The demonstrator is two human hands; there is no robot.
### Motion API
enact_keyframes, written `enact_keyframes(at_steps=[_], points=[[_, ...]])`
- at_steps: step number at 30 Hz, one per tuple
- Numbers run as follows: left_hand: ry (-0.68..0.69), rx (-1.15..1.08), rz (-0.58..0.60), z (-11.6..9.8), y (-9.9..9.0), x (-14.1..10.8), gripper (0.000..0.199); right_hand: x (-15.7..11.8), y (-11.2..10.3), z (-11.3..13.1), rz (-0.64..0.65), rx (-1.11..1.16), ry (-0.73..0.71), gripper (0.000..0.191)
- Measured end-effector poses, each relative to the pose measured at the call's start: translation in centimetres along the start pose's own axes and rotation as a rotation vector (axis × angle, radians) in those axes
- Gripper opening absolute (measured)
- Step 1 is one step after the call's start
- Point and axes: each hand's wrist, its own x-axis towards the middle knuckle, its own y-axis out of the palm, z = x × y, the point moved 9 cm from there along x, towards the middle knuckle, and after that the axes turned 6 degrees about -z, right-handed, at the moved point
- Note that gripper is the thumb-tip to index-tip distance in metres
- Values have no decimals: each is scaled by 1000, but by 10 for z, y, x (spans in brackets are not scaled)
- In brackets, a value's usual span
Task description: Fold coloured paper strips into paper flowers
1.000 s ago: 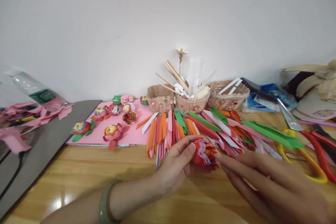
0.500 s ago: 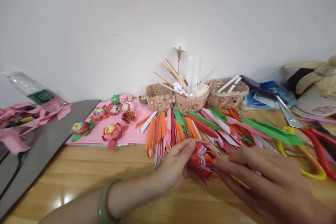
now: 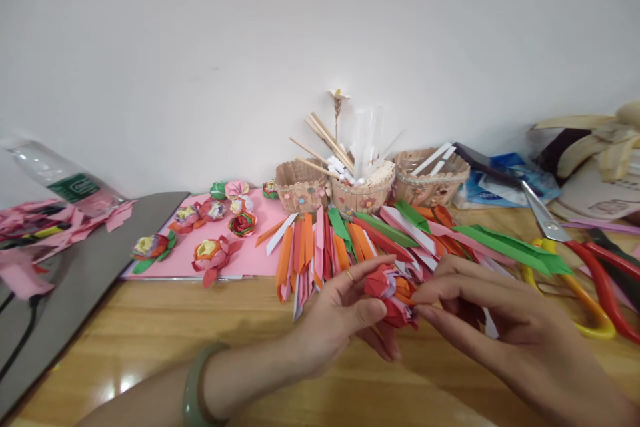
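A folded paper flower (image 3: 387,287) in red, orange and lilac sits between two bare hands above a wooden bench (image 3: 165,340), the left hand (image 3: 330,327) cradling it between thumb and fingers, the right hand (image 3: 520,340) pinching the petals' outer edge. Such layers call for a light, steady hold from the left and small fingertip moves from the right; a hard squeeze could crease them. Folded strips (image 3: 303,247) fan out just beyond the flower, and red-handled scissors (image 3: 597,273) lie past the right hand, leaving the bare wood nearer the wearer as the easier room for turning wrists.
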Motion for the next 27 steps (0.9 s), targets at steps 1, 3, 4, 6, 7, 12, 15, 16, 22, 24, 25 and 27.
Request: enact_keyframes(at_steps=[1,3,4,6,7,12,15,16,22,24,25,27], points=[[5,3,-4,0,-1,0,63,1,0,-3,-3,4,25,17],[27,15,-24,0,-4,0,65,1,0,-8,-3,13,62,17],[40,20,-35,-1,-5,0,65,1,1,-11,4,17,78,18],[61,23,-48,-3,-6,0,63,2,3,-15,16,22,103,20],[69,19,-50,-4,-6,0,62,2,4,-17,21,21,115,21],[76,-9,-56,-5,-5,1,55,0,4,-19,35,21,106,15],[66,-12,-58,-4,-6,1,52,-3,6,-13,69,26,42,13],[63,-7,-57,-3,-6,2,51,-4,6,-10,78,23,12,13],[24,48,-53,3,-7,1,51,-3,4,0,58,-8,-94,16],[19,60,-41,4,-6,1,52,0,4,-3,46,-3,-43,16],[18,63,-36,4,-5,1,53,1,4,-5,45,-3,-15,18],[20,62,-40,4,-5,2,54,2,5,-6,45,-5,6,19]])
